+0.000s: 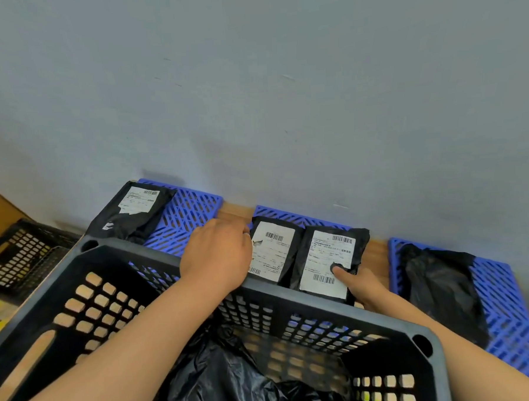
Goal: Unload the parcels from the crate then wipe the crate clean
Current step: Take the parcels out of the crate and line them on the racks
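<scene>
A dark grey perforated crate (262, 292) fills the foreground, with black plastic parcels (223, 383) still inside. Beyond its far rim, two black parcels with white labels lie side by side on a blue pallet (291, 215). My left hand (218, 258) grips the left edge of one labelled parcel (272, 255). My right hand (361, 287) holds the other labelled parcel (329, 263), thumb pressed on its label. Both forearms reach over the crate.
Another labelled black parcel (135, 211) lies on a blue pallet (187, 219) at the left. A plain black parcel (442, 286) rests on a blue pallet (508, 310) at the right. A second black crate (21, 256) sits far left. A grey wall (251, 93) stands directly behind.
</scene>
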Demonstrator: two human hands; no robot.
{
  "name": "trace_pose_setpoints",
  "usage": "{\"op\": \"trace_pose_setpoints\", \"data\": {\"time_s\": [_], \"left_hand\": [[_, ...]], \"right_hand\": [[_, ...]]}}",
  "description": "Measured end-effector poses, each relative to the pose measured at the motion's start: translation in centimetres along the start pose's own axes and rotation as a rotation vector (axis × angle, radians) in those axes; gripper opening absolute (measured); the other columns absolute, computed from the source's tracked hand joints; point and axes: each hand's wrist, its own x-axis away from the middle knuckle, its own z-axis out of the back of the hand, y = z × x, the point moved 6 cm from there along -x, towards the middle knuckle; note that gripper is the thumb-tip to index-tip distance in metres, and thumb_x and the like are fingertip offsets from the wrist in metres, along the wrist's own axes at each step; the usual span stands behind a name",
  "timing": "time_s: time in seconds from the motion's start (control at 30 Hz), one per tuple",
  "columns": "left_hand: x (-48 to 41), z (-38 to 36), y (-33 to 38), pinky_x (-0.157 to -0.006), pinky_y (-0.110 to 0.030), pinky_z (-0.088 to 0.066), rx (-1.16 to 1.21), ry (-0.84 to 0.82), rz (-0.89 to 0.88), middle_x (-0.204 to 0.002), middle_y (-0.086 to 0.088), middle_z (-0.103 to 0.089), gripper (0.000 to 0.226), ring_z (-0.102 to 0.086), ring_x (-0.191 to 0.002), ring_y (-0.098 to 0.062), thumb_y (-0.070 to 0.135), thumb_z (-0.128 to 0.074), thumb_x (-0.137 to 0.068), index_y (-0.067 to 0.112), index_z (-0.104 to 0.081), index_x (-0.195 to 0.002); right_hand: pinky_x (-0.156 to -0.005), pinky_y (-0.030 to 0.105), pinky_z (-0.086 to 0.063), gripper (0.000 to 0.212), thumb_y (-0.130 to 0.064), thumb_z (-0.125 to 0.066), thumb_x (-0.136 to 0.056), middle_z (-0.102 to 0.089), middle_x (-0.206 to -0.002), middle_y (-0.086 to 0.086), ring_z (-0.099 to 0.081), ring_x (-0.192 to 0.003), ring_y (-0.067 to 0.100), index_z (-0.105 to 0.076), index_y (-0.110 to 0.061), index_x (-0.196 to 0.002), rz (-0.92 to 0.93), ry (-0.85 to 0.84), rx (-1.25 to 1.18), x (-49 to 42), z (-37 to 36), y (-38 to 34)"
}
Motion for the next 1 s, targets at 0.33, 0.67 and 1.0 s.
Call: {"op": "trace_pose_setpoints", "data": {"time_s": [0.33, 0.67, 1.0], "left_hand": [[0.2, 0.3, -0.2, -0.064, -0.029, -0.025, -0.029, 0.022, 0.033, -0.077, 0.006, -0.047, 0.03, -0.041, -0.076, -0.014, 0.025, -0.032, -0.098, 0.019, -0.061, -0.098], [0.7, 0.8, -0.3, -0.052, -0.03, -0.027, 0.036, 0.049, 0.027, -0.074, 0.001, -0.054, 0.03, -0.049, -0.067, -0.017, 0.018, -0.034, -0.097, 0.016, -0.063, -0.091], [2.2, 1.8, 0.2, -0.05, -0.027, -0.036, 0.132, 0.078, -0.125, -0.062, 0.008, -0.051, 0.038, -0.05, -0.06, -0.012, 0.047, -0.034, -0.094, 0.024, -0.056, -0.074]], "right_hand": [[-0.06, 0.019, -0.041, 0.032, -0.029, -0.054, -0.095, -0.065, -0.118, 0.001, -0.056, -0.085, 0.01, -0.054, -0.016, -0.124, 0.194, 0.039, 0.594, 0.9, 0.9, -1.8], [-0.063, 0.028, -0.048, 0.023, -0.031, -0.049, -0.093, -0.069, -0.098, 0.001, -0.063, -0.082, 0.018, -0.064, -0.02, -0.108, 0.442, 0.311, 1.081, 7.7, 4.0, -8.9], [-0.067, 0.031, -0.05, 0.024, -0.027, -0.046, -0.094, -0.068, -0.101, 0.001, -0.062, -0.087, 0.022, -0.064, -0.022, -0.109, 0.593, 0.431, 1.153, 16.8, 3.3, -12.5]]}}
